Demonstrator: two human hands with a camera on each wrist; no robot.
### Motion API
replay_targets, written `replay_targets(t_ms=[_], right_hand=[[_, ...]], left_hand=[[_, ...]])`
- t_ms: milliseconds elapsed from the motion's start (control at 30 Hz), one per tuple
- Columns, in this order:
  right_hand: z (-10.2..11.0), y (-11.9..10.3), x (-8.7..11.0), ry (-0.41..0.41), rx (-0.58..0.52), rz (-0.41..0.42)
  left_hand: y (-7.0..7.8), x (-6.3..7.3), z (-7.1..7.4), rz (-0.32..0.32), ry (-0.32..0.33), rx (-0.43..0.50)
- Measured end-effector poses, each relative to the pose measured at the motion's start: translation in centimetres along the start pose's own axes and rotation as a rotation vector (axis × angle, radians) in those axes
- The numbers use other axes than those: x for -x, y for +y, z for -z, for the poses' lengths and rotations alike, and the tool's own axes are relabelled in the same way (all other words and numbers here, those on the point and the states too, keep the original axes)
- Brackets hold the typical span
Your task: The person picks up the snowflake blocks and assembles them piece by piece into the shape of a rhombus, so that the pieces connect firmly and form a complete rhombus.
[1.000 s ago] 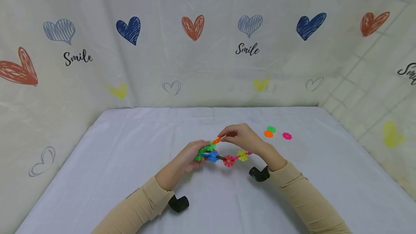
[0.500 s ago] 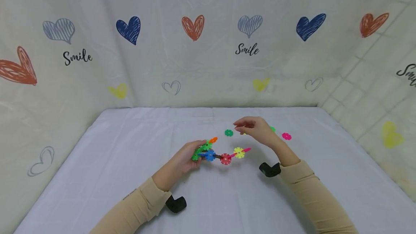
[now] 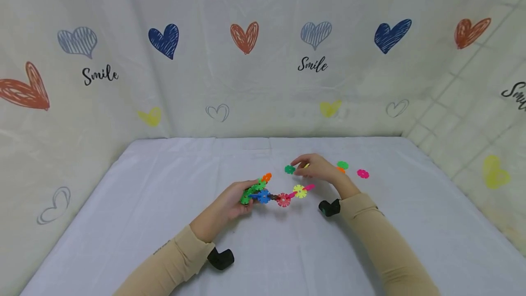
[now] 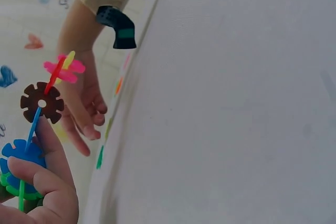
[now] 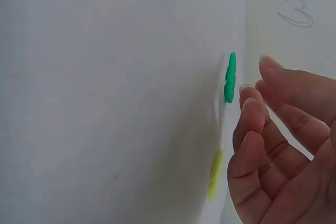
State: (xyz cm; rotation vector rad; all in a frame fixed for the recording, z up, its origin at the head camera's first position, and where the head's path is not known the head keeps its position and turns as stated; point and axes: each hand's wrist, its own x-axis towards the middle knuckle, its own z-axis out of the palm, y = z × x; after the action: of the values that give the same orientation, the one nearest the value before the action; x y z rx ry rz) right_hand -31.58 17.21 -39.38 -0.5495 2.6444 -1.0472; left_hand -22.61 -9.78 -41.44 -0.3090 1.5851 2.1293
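My left hand (image 3: 230,201) grips a chain of interlocking notched plastic discs, fingers curled round its green and blue part. The chain runs from an orange disc (image 3: 267,177) through green discs to a blue disc (image 3: 264,196), then brown, a red disc (image 3: 283,200), a yellow disc (image 3: 300,191) and a pink end disc (image 3: 310,187). Above the table my right hand (image 3: 318,168) holds nothing, its fingers loosely bent and apart. Its fingertips are close to a loose dark green disc (image 3: 289,169). A loose yellow disc (image 5: 215,176) lies below that hand, mostly hidden in the head view.
Farther right on the white-covered table (image 3: 164,168) lie a light green disc (image 3: 343,165), an orange disc (image 3: 341,169) partly behind the right hand, and a pink disc (image 3: 363,173). A heart-printed curtain (image 3: 271,86) stands behind the table. Each wrist carries a black mount (image 3: 221,258).
The right hand has let go of the orange disc at the chain's end, moved away to the right, then come down and left towards the dark green disc. The left hand has shifted slightly left.
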Motion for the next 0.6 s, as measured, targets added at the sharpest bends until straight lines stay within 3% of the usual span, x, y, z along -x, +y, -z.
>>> replay_targets(t_ms=[333, 600], right_hand=[[-0.6, -0.7, -2.2, -0.037, 0.13, -0.109], [-0.7, -0.7, -2.5, -0.045, 0.145, -0.109]], left_hand=[[0.0, 0.0, 0.3, 0.014, -0.049, -0.017], [0.1, 0.2, 0.3, 0.032, -0.049, 0.002]])
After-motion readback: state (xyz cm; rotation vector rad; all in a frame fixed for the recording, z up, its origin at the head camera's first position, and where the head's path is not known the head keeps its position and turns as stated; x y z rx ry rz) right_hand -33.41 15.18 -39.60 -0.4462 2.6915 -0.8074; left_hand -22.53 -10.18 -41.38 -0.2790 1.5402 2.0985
